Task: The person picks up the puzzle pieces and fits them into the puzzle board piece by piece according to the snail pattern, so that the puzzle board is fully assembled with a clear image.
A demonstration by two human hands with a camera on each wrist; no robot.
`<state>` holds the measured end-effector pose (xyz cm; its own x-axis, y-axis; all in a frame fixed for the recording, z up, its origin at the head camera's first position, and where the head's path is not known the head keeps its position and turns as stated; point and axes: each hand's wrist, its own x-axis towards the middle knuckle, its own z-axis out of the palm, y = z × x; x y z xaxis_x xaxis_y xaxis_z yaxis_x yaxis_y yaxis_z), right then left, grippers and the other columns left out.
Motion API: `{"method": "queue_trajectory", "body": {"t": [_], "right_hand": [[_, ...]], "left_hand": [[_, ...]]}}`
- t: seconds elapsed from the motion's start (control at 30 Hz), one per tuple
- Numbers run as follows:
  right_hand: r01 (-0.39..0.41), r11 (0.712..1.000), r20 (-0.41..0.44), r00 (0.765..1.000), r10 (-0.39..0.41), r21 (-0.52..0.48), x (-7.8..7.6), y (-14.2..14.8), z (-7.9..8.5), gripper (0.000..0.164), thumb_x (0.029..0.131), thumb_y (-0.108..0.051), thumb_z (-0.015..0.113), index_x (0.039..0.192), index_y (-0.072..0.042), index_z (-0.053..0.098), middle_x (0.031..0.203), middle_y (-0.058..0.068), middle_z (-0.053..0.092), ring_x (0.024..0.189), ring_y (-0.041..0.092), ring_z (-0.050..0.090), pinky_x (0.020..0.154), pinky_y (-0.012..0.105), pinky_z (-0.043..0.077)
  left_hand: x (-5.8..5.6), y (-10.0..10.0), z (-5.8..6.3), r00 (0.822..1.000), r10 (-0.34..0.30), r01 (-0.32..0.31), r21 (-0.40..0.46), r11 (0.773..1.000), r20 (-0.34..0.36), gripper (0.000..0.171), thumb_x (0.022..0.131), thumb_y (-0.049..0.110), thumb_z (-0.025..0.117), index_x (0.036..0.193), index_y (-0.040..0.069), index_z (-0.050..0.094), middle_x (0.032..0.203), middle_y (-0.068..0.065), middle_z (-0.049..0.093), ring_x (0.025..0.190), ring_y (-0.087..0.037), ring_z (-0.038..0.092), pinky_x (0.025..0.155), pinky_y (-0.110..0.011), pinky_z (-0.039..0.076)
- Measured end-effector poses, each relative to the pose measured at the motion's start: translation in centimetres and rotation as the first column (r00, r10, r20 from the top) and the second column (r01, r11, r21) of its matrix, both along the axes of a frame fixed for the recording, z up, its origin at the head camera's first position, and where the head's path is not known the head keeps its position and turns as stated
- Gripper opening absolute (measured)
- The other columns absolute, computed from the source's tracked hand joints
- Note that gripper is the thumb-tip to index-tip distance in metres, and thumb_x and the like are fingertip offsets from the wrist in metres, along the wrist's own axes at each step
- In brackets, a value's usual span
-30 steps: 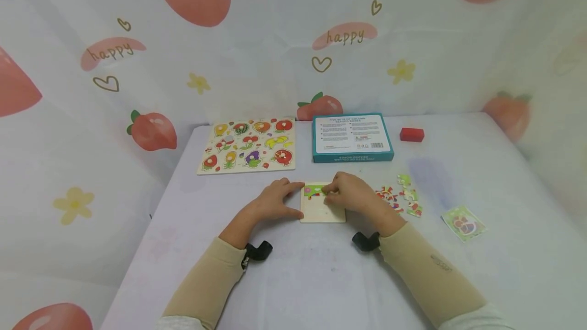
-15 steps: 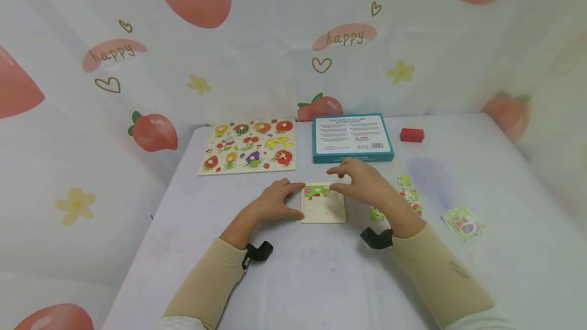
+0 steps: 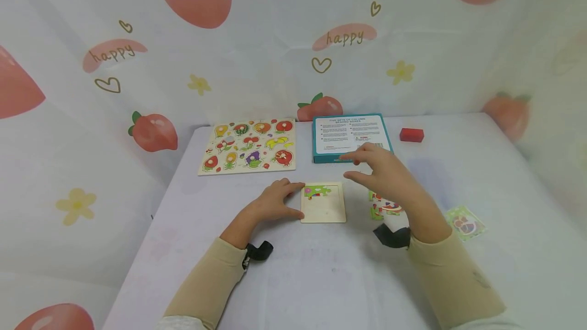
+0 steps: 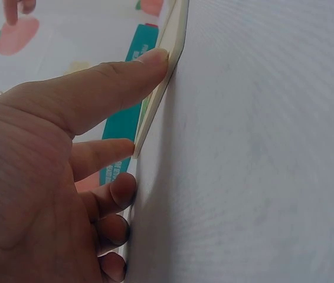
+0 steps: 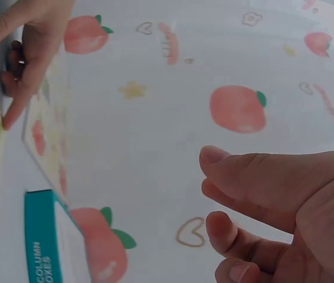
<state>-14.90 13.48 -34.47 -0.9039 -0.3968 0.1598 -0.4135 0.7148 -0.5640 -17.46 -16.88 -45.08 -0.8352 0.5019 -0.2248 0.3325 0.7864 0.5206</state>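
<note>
A small square wooden puzzle board [image 3: 323,212] lies flat in the middle of the table. Joined green puzzle pieces [image 3: 317,190] fill part of its top row, from the left corner. At the board's left edge, my left hand [image 3: 273,201] touches the corners with a spread thumb and index finger; its other fingers hang loosely bent in the left wrist view. Over the table right of the board hovers my right hand [image 3: 390,174], thumb and fingers apart, holding nothing. Loose puzzle pieces [image 3: 387,205] lie beneath it, partly hidden by the hand and wrist.
A fruit peg board [image 3: 247,146] lies at the back left. Beside it is a teal and white box [image 3: 339,139], with a red block [image 3: 411,135] to its right. A printed picture card [image 3: 465,223] lies right, partly behind the right forearm.
My right hand has lifted off the top row of the board and moved right, over the loose pieces, its fingers spreading. The left hand and the board have stayed in place.
</note>
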Motion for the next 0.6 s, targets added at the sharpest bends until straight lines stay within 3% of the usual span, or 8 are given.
{"method": "queue_trajectory", "body": {"t": [0.3,0.6], "right_hand": [[0.041,0.998,-0.066,0.997,-0.044,-0.043,0.8,2.1,1.6,0.045,0.092,-0.019,0.079,0.135,-0.010,0.068,0.106,0.007,0.060,0.095,0.024,0.054,0.077,0.040,0.049],[0.097,0.992,-0.091,0.990,-0.104,-0.078,1.6,3.9,3.0,0.045,0.093,-0.021,0.078,0.135,-0.007,0.067,0.102,0.006,0.057,0.094,0.024,0.046,0.072,0.040,0.041]], "left_hand": [[0.0,0.1,0.0,1.000,0.004,-0.004,-0.003,1.000,-0.004,0.082,0.080,0.043,0.086,0.153,0.025,0.051,0.101,0.002,0.048,0.098,-0.017,0.044,0.079,-0.036,0.040],[0.0,0.1,0.1,1.000,0.003,-0.003,-0.006,1.000,-0.002,0.082,0.081,0.044,0.085,0.153,0.025,0.050,0.102,0.001,0.047,0.098,-0.017,0.044,0.080,-0.036,0.040]]}}
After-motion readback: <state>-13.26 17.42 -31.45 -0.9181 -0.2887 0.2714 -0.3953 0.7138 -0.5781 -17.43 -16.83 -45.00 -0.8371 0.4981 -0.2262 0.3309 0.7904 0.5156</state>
